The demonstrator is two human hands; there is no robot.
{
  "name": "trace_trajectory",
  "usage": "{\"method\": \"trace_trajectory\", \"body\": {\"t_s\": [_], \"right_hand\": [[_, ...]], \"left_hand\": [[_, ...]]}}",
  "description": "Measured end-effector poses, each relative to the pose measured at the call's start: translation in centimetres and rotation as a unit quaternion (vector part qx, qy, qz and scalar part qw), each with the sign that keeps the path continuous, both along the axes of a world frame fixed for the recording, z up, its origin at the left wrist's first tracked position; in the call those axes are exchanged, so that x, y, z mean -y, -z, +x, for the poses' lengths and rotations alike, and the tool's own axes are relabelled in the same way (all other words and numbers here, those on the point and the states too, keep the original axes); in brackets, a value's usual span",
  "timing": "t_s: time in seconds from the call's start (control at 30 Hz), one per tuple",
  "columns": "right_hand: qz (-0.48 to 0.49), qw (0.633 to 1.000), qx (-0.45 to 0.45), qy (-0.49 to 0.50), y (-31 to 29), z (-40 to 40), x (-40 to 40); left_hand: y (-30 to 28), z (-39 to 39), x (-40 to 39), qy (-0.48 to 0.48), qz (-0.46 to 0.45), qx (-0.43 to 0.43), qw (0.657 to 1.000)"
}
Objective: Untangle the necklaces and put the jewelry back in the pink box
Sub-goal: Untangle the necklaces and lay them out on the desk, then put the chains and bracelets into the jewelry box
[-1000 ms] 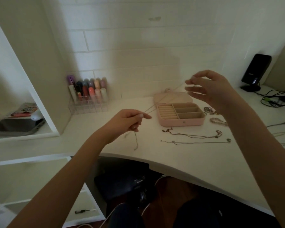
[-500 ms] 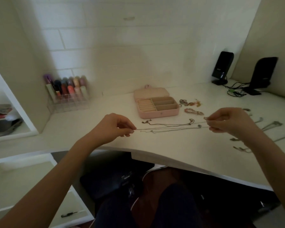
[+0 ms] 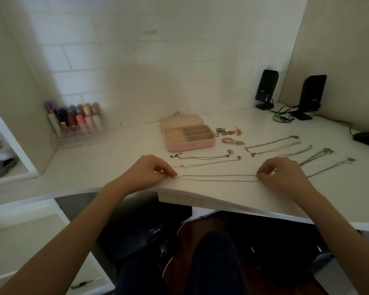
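Chain laid out flat, both hands pinching its ends

Left hand (image 3: 145, 171) has its grip clamped on one end of the chain (image 3: 216, 178), which runs doubled and straight along the bench (image 3: 107, 167) near the front edge to the right hand (image 3: 282, 174), pinched tight on the other end. Behind sit more necklaces (image 3: 202, 160) and the pink box (image 3: 188, 134), lid open, trays bare. This chain looks featherlight, limp and slippery, quick to re-knot; best taken at the ends or clasp, coiled gently, never tugged.
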State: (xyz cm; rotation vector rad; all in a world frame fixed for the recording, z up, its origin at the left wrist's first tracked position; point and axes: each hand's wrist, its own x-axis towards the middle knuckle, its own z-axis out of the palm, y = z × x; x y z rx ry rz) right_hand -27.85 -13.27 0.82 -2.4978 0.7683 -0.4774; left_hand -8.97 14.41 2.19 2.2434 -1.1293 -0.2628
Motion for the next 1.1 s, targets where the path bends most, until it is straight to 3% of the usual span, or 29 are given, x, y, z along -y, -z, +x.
{"method": "trace_trajectory", "body": {"t_s": [0.23,0.5,0.6,0.7,0.83,1.0,1.1], "right_hand": [[-0.051,0.997,0.058,-0.021,-2.2,2.3,2.1],[-0.068,0.992,-0.026,-0.098,-3.1,12.6,6.1],[-0.077,0.989,-0.017,-0.126,-2.7,15.1,7.9],[-0.067,0.991,-0.011,-0.112,-2.3,16.9,10.4],[-0.050,0.986,-0.053,-0.149,-2.2,19.1,12.0],[-0.043,0.995,-0.072,-0.060,-1.8,19.1,13.5],[-0.014,0.997,-0.071,-0.034,-1.4,19.1,14.0]], "left_hand": [[-1.6,0.2,1.4,-0.048,-0.049,0.026,0.997],[-1.7,2.1,9.9,-0.036,-0.076,0.073,0.994],[-1.4,3.4,14.5,0.056,-0.048,0.129,0.989],[-0.6,5.8,18.6,0.080,0.057,0.178,0.979],[0.1,8.2,20.3,0.090,0.067,0.140,0.984],[-0.4,9.4,18.2,0.074,0.057,0.061,0.994],[-1.1,10.0,18.8,0.082,0.066,0.123,0.987]]}}
